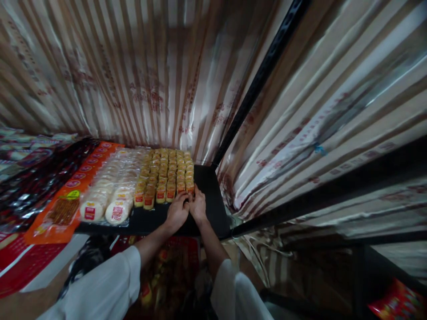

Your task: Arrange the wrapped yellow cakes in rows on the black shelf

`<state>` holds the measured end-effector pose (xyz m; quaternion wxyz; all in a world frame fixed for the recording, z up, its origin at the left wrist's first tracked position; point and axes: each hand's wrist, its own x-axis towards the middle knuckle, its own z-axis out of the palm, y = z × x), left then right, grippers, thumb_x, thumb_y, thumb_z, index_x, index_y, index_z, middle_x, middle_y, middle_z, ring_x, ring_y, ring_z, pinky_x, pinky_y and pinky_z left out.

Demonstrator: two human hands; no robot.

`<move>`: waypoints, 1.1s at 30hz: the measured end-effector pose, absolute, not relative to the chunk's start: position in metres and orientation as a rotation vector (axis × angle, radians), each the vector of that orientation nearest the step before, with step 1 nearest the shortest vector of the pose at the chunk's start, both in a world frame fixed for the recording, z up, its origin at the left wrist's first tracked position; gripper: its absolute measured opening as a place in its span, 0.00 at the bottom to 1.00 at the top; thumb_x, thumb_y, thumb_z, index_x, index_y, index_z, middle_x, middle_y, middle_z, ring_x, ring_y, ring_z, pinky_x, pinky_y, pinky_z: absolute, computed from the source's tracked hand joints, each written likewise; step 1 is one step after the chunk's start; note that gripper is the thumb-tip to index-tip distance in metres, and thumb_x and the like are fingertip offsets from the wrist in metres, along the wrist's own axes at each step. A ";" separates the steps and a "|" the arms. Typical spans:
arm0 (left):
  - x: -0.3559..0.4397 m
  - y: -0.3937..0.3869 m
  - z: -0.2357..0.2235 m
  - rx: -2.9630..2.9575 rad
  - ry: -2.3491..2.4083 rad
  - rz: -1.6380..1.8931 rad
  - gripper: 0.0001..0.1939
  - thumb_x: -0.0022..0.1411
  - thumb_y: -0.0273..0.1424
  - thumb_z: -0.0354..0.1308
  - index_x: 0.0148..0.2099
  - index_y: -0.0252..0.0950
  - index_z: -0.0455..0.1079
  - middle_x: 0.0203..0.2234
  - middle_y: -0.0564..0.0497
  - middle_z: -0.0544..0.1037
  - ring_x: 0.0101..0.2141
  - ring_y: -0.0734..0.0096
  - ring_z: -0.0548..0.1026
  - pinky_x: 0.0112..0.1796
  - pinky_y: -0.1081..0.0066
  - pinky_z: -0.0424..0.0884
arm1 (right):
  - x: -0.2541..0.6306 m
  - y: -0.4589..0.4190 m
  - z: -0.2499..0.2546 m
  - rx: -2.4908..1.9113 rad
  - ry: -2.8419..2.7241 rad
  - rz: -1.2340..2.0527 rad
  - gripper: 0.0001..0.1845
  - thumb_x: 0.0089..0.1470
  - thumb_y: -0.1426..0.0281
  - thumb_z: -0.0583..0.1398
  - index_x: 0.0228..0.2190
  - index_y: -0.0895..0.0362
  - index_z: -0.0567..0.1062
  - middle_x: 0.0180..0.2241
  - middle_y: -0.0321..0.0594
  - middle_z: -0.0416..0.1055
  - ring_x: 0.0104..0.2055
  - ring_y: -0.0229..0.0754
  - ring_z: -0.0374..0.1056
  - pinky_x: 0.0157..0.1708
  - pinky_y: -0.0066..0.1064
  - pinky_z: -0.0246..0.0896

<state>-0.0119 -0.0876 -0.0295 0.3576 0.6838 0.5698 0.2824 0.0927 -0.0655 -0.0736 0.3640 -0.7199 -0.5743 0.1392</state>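
Both my hands rest on a black shelf (210, 195) at the front edge of several rows of small yellow packets (168, 171). My left hand (176, 211) is curled with its fingers closed against the nearest packets. Beside it, touching, my right hand (199, 205) has its fingers pressed together at the last packet in the right row. What each hand grips is too small to make out. White sleeves cover both forearms.
Round white wrapped packs (111, 195) lie left of the yellow packets, then orange flat packs (68, 200) and dark packs (30, 182) further left. Striped plastic curtains (143, 75) hang behind and to the right. A black frame post (260, 80) rises at the shelf corner.
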 end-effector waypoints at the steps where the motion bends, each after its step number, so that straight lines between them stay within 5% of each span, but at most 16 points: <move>1: -0.012 -0.088 -0.030 1.765 1.473 0.728 0.19 0.57 0.21 0.48 0.49 0.34 0.69 0.55 0.47 0.67 0.56 0.67 0.65 0.58 0.66 0.58 | 0.092 -0.066 -0.075 -1.853 -1.456 0.361 0.27 0.54 0.70 0.51 0.55 0.66 0.65 0.46 0.53 0.71 0.47 0.49 0.64 0.48 0.39 0.59; 20: 0.004 -0.095 -0.054 1.474 1.257 1.035 0.21 0.63 0.32 0.44 0.54 0.33 0.68 0.55 0.45 0.69 0.56 0.68 0.65 0.60 0.62 0.55 | 0.105 -0.061 -0.088 -1.627 -1.458 0.527 0.28 0.51 0.71 0.50 0.54 0.61 0.67 0.46 0.49 0.71 0.49 0.49 0.63 0.50 0.42 0.61; 25: 0.011 -0.097 -0.064 1.485 1.230 1.060 0.24 0.64 0.34 0.40 0.56 0.29 0.65 0.56 0.42 0.67 0.58 0.67 0.63 0.61 0.61 0.53 | 0.116 -0.057 -0.082 -1.574 -1.425 0.563 0.26 0.50 0.73 0.51 0.51 0.58 0.71 0.51 0.46 0.69 0.56 0.48 0.59 0.57 0.42 0.53; 33: 0.014 -0.102 -0.079 1.641 1.214 1.126 0.24 0.66 0.37 0.39 0.57 0.32 0.64 0.56 0.43 0.67 0.59 0.68 0.61 0.61 0.61 0.54 | 0.117 -0.019 -0.071 -1.359 -0.813 0.983 0.35 0.56 0.49 0.48 0.59 0.55 0.59 0.62 0.38 0.53 0.64 0.42 0.49 0.62 0.38 0.44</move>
